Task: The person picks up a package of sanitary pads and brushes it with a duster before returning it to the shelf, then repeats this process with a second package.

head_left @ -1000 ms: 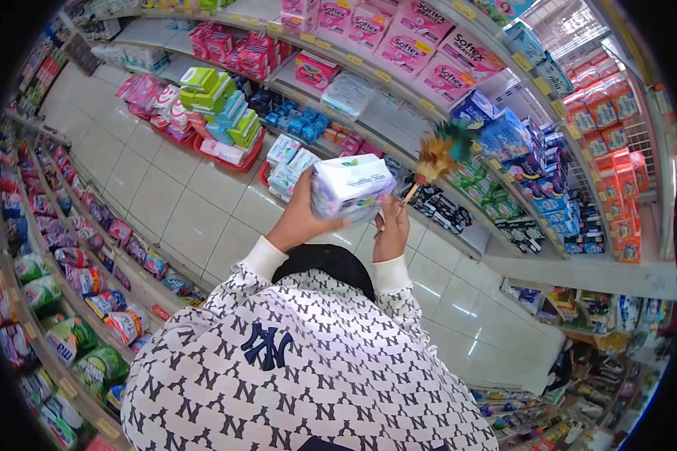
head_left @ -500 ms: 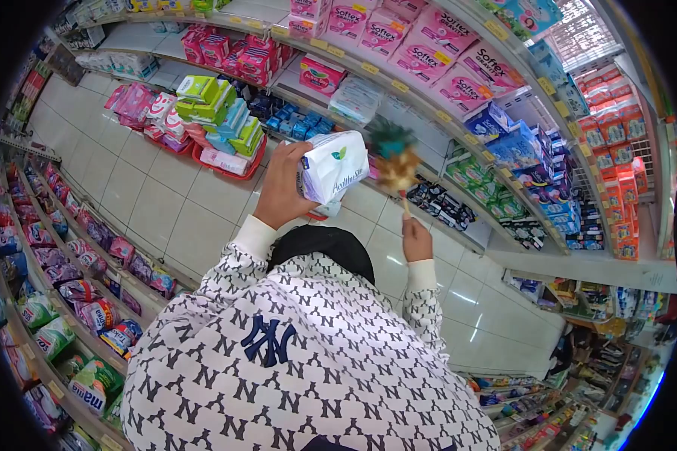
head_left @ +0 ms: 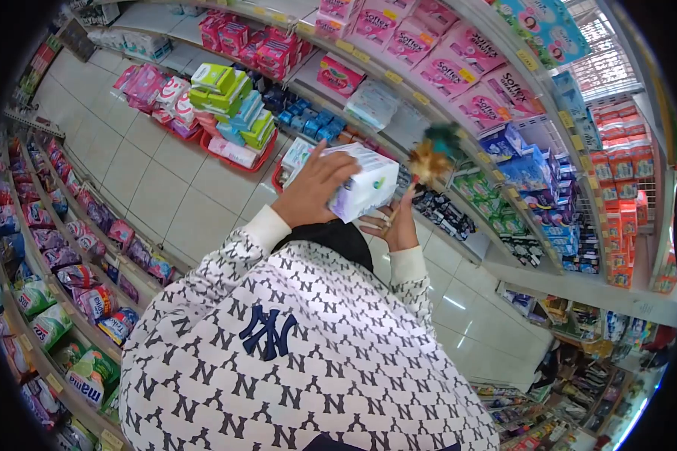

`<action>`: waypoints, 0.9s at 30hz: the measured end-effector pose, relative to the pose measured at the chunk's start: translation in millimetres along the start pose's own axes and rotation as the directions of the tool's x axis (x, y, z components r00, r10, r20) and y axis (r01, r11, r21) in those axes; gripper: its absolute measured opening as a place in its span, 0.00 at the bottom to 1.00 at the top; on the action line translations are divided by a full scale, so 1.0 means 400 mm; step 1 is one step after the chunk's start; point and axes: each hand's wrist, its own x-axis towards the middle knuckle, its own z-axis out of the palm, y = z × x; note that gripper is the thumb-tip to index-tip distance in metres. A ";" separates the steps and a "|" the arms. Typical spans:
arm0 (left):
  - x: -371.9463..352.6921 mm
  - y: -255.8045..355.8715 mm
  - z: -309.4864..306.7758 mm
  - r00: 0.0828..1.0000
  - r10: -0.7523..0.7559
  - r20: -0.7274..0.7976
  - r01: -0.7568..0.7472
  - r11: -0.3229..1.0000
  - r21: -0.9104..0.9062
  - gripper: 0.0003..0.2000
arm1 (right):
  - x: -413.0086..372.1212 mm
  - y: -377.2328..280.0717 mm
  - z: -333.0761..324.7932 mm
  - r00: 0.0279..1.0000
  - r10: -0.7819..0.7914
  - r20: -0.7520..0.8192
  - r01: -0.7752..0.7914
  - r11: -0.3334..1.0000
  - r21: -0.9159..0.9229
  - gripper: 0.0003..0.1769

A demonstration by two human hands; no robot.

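My left hand lies against the left side and top of a white and purple package with a green leaf mark. Its fingers are spread over the wrapper. On the other side, my right hand touches or nearly touches the package with its fingers. The same hand grips the thin stick of a feather duster, whose green and brown feathers point up toward the shelf. Below the package, a dark cap or hood partly hides the floor.
Red baskets with green, blue and pink packs stand on the tiled floor. Pink Softex packs line the shelf ahead. Detergent pouches fill the curved shelves on the left.
My right hand has moved up and left to the package, bringing the duster along. The package has shifted right and turned, and my left hand has opened over it.
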 end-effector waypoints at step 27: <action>-0.037 -0.067 0.064 0.841 -0.501 -0.205 0.431 0.849 -0.306 0.63 | 0.033 -0.017 0.138 0.950 -0.311 -0.033 0.313 0.938 0.151 0.29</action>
